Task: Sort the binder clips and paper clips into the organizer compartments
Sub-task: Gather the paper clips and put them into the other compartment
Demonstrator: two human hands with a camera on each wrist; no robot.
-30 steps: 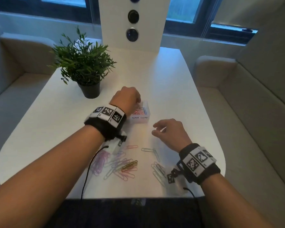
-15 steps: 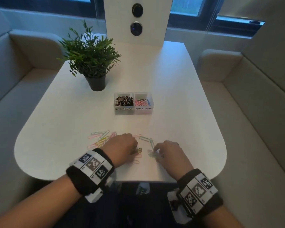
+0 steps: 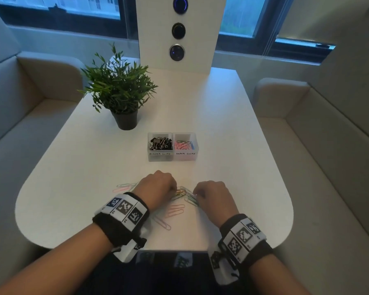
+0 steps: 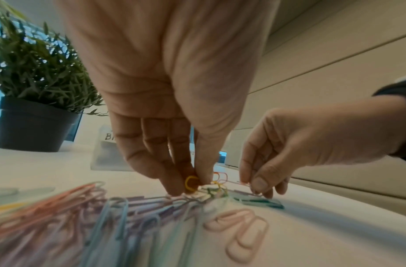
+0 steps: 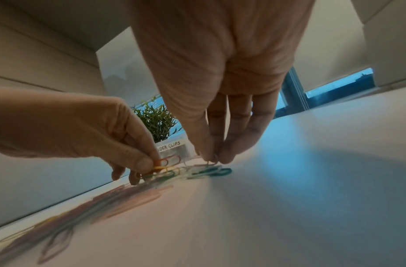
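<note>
Both hands now lower on the loose paper clips (image 3: 175, 209) on the worktop (image 3: 232, 167), left hand (image 3: 158, 186) and right hand (image 3: 213, 196) each pinching clips; binder clips (image 3: 159, 143) sit sorted in the organizer (image 3: 173, 157), many paper clips left.

The rounded table top (image 3: 98, 167) is plain white. On it stands a clear plastic two-compartment organizer (image 3: 173, 157): black-and-silver metal binder clips (image 3: 160, 143) fill its left half, mostly pink wire paper clips (image 3: 182, 145) (one blue at the edge) its right, each half bearing a white label with black handwriting. The loose wire paper clips scattered on the table (image 4: 119, 213) run pink, lilac, pale blue, green, yellow and orange; some look mint, though blur makes that uncertain. The leafy green plant in a black pot (image 3: 125, 120) is unpatterned. Both black wristbands (image 3: 120, 218) carry black-and-white square-code markers.
</note>
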